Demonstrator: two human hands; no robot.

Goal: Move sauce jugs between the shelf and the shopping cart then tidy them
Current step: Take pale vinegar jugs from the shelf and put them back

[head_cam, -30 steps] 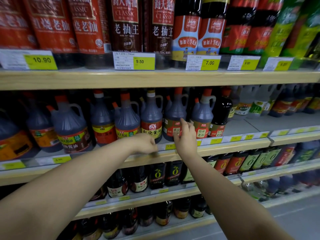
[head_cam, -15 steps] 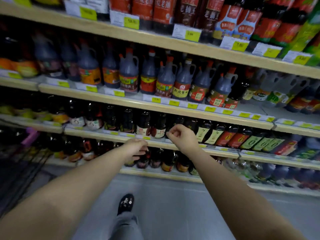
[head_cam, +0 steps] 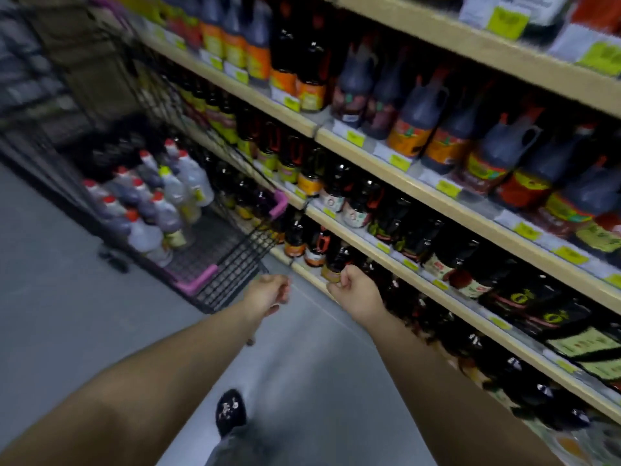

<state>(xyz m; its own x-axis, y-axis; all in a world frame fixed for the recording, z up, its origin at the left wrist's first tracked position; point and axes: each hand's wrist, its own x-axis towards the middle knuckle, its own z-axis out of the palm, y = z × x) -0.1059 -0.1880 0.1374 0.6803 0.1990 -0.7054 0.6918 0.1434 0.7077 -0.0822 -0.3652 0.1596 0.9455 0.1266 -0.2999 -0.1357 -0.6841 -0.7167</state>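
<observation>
A black wire shopping cart [head_cam: 235,264] with pink corner guards stands at the left, close against the shelving. Inside it stand several sauce jugs [head_cam: 151,203] with red and yellow caps, some dark, some pale. Dark handled sauce jugs [head_cam: 504,153] line the second shelf [head_cam: 420,193] at the right. My left hand [head_cam: 268,292] hangs in a loose fist just in front of the cart's near corner, holding nothing. My right hand [head_cam: 356,290] is also curled with nothing in it, beside the lower bottle rows. The view is blurred.
Wooden shelves run diagonally from upper left to lower right, packed with dark bottles [head_cam: 353,203] and yellow price tags [head_cam: 447,188]. Grey floor [head_cam: 67,314] spreads at the left and below my arms. My dark shoe [head_cam: 230,412] shows at the bottom centre.
My view has swung left and down from the jug shelf, bringing the cart into sight. Both hands have left the shelf edge, dropped and curled shut, holding nothing.
</observation>
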